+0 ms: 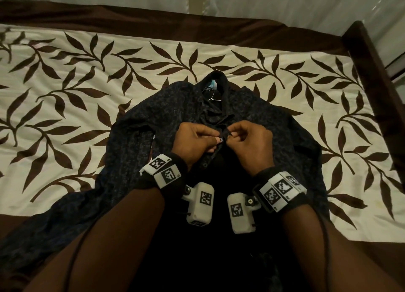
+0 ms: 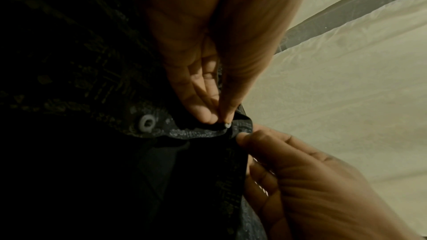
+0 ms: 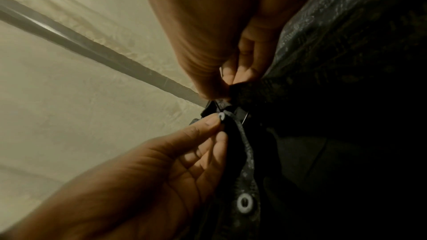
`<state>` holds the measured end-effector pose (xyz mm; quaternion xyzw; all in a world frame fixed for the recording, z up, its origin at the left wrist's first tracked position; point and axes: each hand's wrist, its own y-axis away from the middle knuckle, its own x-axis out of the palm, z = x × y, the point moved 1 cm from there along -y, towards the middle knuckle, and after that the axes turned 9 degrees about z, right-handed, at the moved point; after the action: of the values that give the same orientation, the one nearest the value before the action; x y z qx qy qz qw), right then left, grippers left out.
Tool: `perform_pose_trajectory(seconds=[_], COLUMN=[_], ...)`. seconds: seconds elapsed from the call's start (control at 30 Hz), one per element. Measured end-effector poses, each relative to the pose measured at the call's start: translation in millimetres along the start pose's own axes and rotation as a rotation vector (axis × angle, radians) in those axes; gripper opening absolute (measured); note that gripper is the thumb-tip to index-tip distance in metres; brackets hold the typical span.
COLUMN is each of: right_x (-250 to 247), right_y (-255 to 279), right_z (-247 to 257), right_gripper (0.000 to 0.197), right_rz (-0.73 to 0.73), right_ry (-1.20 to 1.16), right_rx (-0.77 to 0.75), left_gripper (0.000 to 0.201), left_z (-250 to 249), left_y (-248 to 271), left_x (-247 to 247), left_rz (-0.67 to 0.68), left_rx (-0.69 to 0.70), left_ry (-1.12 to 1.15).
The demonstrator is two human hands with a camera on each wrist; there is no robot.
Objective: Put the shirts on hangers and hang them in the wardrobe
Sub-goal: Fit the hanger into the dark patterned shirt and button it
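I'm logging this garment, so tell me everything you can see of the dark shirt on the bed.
The dark shirt lies front-up on the leaf-print bedspread, collar away from the person. Mottled dark woven fabric, pale round buttons. A wire hanger shows inside the collar. The left hand and right hand pinch its placket edges at one button.

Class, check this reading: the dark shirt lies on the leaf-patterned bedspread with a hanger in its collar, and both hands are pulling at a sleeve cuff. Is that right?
Not quite. The left hand and right hand pinch the button placket at the chest, at a button, not a sleeve cuff; the head view shows it. The rest stands: the shirt lies on the bedspread with the hanger in its collar.
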<state>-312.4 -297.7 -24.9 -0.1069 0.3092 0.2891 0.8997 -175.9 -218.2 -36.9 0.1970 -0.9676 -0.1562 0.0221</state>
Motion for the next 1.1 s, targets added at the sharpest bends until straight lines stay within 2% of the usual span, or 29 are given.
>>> perform_pose_trajectory(seconds=[0.13, 0.43, 0.57, 0.83, 1.1], right_x=[8, 11, 12, 17, 24], right_y=[4, 3, 5, 11, 13], right_z=[2, -5, -10, -10, -15], right_gripper=[0.018, 0.021, 0.019, 0.022, 0.016], right_rz=[0.052, 0.075, 0.078, 0.079, -0.040], right_ry=[0.073, -0.305, -0.322, -0.271, 0.057], right_rx=[-0.081, 0.134, 0.144, 0.017, -0.295], left_gripper=[0.013, 0.013, 0.012, 0.017, 0.017], left_z=[1, 4, 2, 2, -6], left_y=[1, 3, 2, 0, -4], left_x=[0, 0, 1, -2, -3], left_rz=[0.005, 0.011, 0.002, 0.085, 0.087], left_rx=[0.004, -0.008, -0.022, -0.101, -0.180], left_ry=[-0.005, -0.019, -0.015, -0.001, -0.020])
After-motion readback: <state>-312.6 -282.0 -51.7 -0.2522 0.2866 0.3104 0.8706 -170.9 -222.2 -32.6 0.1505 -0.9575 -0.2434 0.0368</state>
